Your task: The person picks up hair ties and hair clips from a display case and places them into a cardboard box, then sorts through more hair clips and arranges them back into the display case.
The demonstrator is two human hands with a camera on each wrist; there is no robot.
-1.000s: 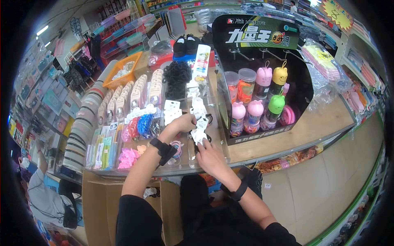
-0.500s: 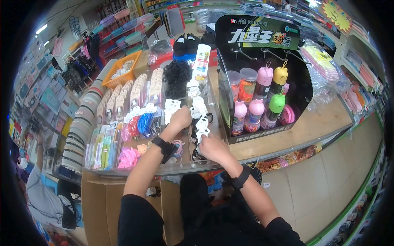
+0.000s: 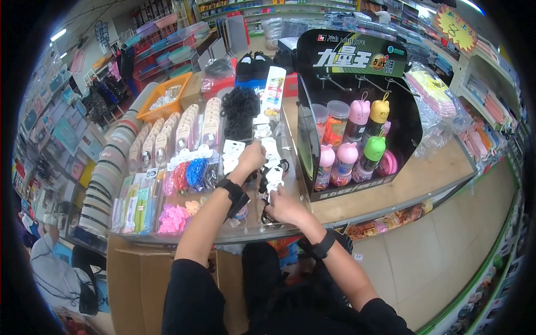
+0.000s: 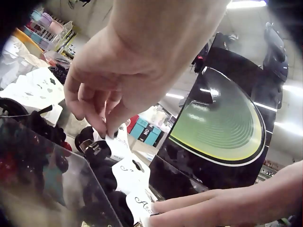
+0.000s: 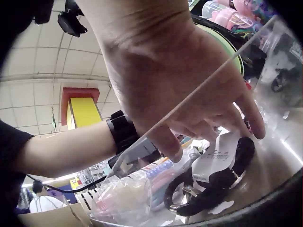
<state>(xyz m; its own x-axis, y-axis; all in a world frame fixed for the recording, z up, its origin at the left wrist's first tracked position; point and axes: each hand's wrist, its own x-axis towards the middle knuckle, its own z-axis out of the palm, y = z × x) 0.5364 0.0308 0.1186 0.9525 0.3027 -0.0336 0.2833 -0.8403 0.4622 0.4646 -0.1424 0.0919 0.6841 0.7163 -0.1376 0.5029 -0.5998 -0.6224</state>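
Observation:
White cards (image 3: 274, 177) with black hair ties lie in a row in a clear compartment. Over the row's upper part, my left hand (image 3: 252, 157) is bent downward; in the left wrist view its thumb and fingertips pinch the edge of a white card (image 4: 122, 145). My right hand (image 3: 287, 206) is lower down the row, its fingertips at the cards. Two nearly straight fingers (image 4: 189, 208) touch a printed card in the left wrist view. Beneath the spread right hand (image 5: 165, 80), the right wrist view has a card (image 5: 215, 158) and black ties (image 5: 208, 196).
A black display stand (image 3: 357, 53) with small jars is right of the row. Black hair ties (image 3: 240, 111) fill a compartment behind. Carded goods and pink clips (image 3: 174, 219) lie left, near an orange basket (image 3: 166, 97). An open carton (image 3: 134, 279) is below the counter edge.
My left hand first drew back left from the row, then moved forward and right to its upper part. My right hand slid slightly down the row and stays beside the cards.

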